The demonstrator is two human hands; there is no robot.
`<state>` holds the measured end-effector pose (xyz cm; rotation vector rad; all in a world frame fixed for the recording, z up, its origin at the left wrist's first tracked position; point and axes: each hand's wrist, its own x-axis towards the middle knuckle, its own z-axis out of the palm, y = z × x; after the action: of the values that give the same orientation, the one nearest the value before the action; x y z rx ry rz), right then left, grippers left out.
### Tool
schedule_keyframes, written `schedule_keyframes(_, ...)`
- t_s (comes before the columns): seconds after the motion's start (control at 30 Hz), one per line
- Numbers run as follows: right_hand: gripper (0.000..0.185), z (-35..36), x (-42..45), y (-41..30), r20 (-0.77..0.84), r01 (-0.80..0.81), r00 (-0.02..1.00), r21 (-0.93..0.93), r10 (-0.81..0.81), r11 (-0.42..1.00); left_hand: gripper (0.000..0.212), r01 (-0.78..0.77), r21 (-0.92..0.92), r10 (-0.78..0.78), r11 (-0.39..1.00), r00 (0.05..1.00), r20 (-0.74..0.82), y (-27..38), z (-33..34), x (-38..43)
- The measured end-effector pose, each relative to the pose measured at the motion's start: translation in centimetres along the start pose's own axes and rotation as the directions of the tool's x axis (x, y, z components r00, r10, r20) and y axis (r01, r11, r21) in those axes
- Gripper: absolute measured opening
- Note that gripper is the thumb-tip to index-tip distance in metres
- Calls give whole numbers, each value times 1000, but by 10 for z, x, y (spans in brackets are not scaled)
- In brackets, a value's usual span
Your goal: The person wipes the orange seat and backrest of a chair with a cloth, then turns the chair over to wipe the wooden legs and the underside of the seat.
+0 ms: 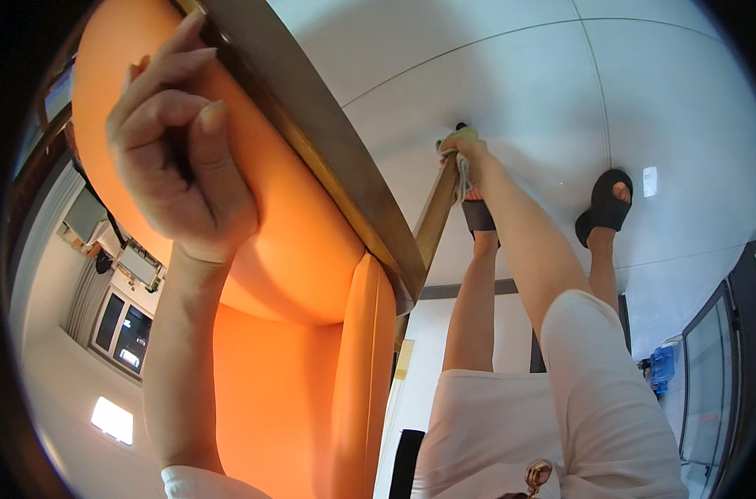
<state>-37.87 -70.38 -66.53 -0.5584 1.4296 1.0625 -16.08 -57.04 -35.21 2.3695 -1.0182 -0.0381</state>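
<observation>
An orange upholstered chair (284,387) with a brown wooden frame rail (328,125) fills the left and middle of the view. My left hand (178,150) hovers in front of the orange padding, its fingers loosely curled and nothing visible in them. Whether its fingertips touch the rail is unclear. Farther off, my right hand (473,153) grips a greenish-grey cloth (462,178), pressed around the far end of a wooden chair leg (437,209). Part of the cloth hangs down beside the leg. A small dark tip (461,126) shows just beyond the hand.
My feet in black slippers (609,199) stand on glossy pale floor tiles (540,68). A glass-panelled door (708,374) and a blue water bottle (662,365) are at the right. A window (122,327) and stacked items (138,265) appear at the far left.
</observation>
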Motion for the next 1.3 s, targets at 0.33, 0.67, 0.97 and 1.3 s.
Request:
schedule_keyframes(0.33,34,11,-85,37,170,-45,985,305,-8,951,3,-26,-20,24,999,997,-67,-4,8,-3)
schedule_keyframes(0.67,34,42,-204,64,113,-80,993,322,45,943,4,15,72,-11,997,998,-61,2,10,-6)
schedule_keyframes(0.97,7,-2,-10,6,-70,25,997,-157,-37,987,2,-44,-146,30,988,995,-97,-3,15,8)
schedule_keyframes(1.3,49,12,-44,12,-180,181,963,-129,-202,975,10,-55,-86,50,995,997,-59,-7,6,2)
